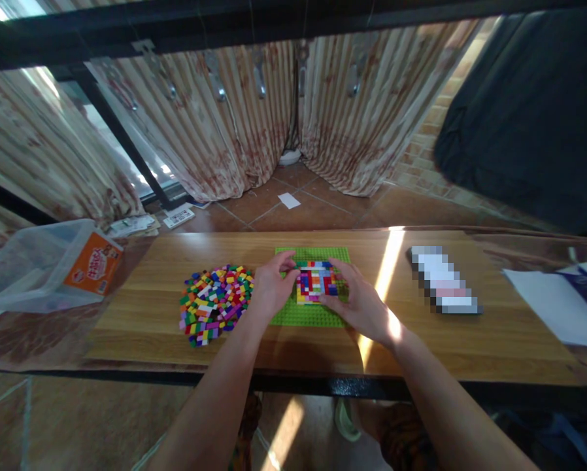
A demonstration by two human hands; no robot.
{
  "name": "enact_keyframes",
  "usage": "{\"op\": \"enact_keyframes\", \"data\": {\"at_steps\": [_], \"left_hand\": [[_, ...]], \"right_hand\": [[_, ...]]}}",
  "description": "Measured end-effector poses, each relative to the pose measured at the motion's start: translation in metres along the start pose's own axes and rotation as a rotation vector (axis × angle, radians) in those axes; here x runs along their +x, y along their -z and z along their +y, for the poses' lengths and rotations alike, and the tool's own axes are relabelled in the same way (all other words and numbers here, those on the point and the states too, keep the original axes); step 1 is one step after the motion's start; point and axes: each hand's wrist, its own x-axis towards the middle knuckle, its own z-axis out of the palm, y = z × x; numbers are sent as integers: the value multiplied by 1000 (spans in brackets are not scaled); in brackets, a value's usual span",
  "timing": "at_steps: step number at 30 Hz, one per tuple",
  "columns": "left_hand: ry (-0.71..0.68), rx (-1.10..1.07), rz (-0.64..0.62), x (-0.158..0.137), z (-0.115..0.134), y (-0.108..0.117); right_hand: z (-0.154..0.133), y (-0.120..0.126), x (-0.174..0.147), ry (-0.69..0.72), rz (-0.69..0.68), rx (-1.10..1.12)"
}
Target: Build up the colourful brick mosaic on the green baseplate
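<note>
A small block build of colourful toy bricks (317, 282) stands on a green studded baseplate (293, 317) in the middle of the wooden table. My left hand (272, 281) is at its left side, with thumb and fingertips bent against the upper left corner. Whether a loose brick is between those fingers is too small to tell. From the right, my right hand (356, 297) spans the build, its index finger at the far edge and its thumb at the near edge. Left of my left hand lies a pile of loose toy bricks (215, 304) in many colours.
A pixelated phone-like object (443, 281) lies right of the baseplate on the wooden table (141, 327). At the far left is a clear plastic box (43, 261) with an orange label. White papers (553, 304) lie at the right. Curtains (225, 124) hang behind.
</note>
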Motion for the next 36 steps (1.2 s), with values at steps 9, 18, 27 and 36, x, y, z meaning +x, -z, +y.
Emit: {"op": "enact_keyframes", "data": {"at_steps": [9,18,27,36], "left_hand": [[-18,-6,5,1,-2,-1],[1,13,14,2,-1,-2],[42,57,0,2,5,-2],[131,-78,-4,4,-6,-12]], "right_hand": [[1,0,0,0,0,-14],[3,0,-1,20,19,-35],[0,0,0,4,6,-44],[0,1,-1,13,-1,-53]]}}
